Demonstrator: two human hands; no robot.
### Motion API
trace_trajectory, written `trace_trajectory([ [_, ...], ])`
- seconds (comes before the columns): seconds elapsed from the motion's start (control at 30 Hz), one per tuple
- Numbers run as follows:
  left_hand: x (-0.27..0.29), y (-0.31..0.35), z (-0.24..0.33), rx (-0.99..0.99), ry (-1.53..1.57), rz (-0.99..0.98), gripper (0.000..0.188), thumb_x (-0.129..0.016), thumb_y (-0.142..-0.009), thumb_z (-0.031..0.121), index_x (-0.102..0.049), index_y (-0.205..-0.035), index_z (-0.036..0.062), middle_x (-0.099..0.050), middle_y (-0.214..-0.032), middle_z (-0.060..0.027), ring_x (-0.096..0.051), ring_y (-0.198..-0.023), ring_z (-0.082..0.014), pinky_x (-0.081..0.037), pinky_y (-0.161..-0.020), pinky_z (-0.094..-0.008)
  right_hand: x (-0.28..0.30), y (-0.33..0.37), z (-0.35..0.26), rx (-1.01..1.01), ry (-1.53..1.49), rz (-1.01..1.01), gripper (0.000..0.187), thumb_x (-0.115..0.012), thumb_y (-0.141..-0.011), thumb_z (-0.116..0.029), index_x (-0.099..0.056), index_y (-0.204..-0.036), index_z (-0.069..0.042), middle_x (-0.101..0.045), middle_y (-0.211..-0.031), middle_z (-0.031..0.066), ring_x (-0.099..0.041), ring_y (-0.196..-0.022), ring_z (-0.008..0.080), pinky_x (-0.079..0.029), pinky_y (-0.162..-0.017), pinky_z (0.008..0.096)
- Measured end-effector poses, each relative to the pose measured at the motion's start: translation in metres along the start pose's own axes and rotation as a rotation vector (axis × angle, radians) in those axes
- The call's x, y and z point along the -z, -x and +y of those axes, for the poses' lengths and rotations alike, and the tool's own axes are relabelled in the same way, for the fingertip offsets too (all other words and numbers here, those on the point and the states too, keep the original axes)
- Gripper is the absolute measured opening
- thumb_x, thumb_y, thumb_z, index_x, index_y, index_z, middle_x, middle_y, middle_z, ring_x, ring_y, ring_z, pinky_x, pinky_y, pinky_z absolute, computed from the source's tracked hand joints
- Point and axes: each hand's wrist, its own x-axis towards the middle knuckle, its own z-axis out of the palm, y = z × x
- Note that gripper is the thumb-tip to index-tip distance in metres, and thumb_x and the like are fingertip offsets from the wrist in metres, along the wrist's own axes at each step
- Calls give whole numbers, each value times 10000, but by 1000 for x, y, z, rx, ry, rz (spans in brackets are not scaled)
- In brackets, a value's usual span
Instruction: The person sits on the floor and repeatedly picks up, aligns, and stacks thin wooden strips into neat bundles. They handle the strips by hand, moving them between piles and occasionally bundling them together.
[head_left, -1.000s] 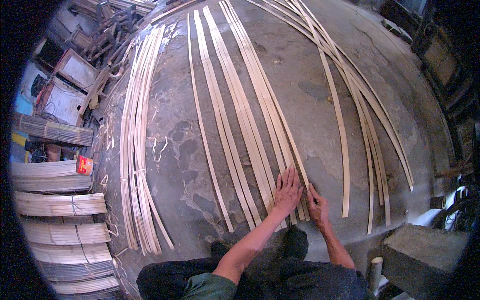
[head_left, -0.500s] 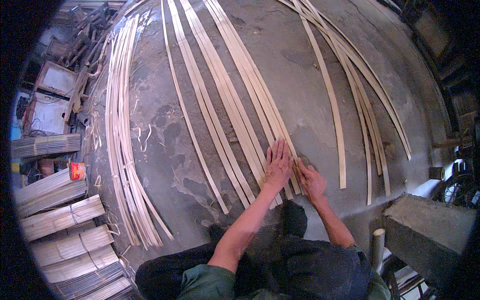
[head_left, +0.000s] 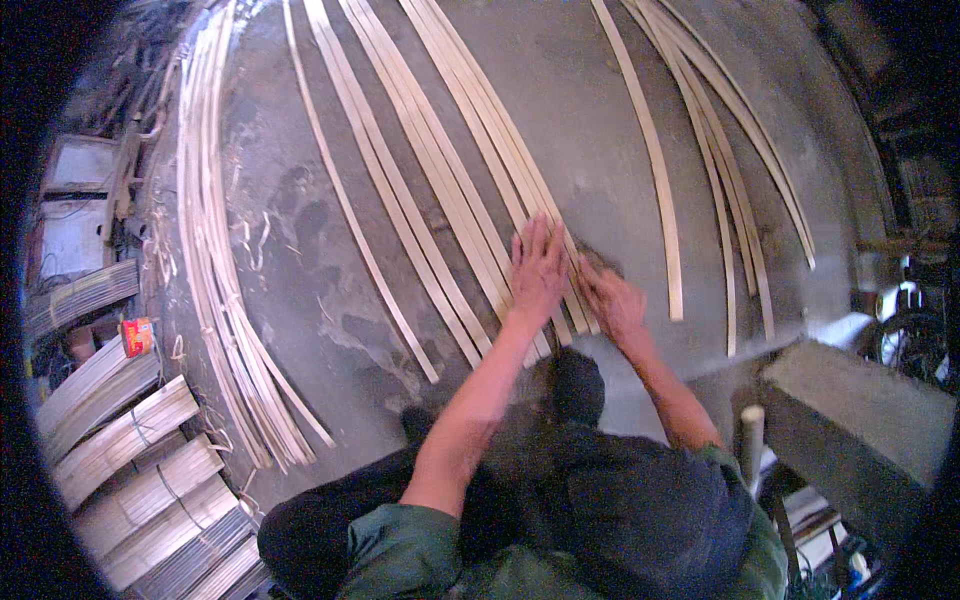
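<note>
Pale flat strips (head_left: 485, 120) are laid side by side on the floor (head_left: 575, 110). Toward their near ends they are covered by the left hand (head_left: 540, 270), fingers extended, barely apart, presumably against slipping; whether the right hand (head_left: 612, 303), at their right edge, is clamped cannot be told.

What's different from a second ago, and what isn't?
The right hand has moved left, closer to the left hand, and the outermost strip beside it now lies closer to its neighbours, narrowing a gap. Everything sits higher in view as the camera shifted. The left hand still lies across the group of strips; the bundle at left and lone strip at right stayed put.
</note>
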Motion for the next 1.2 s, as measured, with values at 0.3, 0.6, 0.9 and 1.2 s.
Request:
trace_trajectory([
  [0.3,-1,-3,-6,-26,20,40,548,-563,-857,85,-463,-1386,186,-338,-1492,-135,-325,-1378,-317,-261,-1122,-476,17,0,10,-123,-222,173,305,-575,-924,-279,-638,-1220,-245,-595,-754,107,-608,-676,304,-482,-613,434],
  [0.6,-3,-3,-7,-60,117,88,463,-546,-887,92,-502,-1346,129,-329,-1481,-172,-307,-1380,-361,-250,-1122,-493,-1,25,-6,-80,-269,87,353,-616,-882,-206,-629,-1234,-226,-551,-788,86,-589,-698,283,-475,-587,398],
  [0.9,0,-3,-3,-22,122,57,560,-570,-863,95,-419,-1402,84,-287,-1502,-206,-297,-1377,-393,-242,-1138,-474,-6,26,7,-79,-328,153,335,-618,-885,-163,-642,-1219,-174,-561,-777,102,-565,-656,259,-461,-593,365],
  [1.2,45,-3,-53,306,293,457,456,-576,-852,71,-484,-1295,22,-416,-1368,-204,-442,-1232,-375,-395,-1010,-439,19,16,-66,19,-525,120,306,-600,-901,-108,-612,-1204,-74,-576,-793,128,-575,-690,268,-472,-624,377],
])
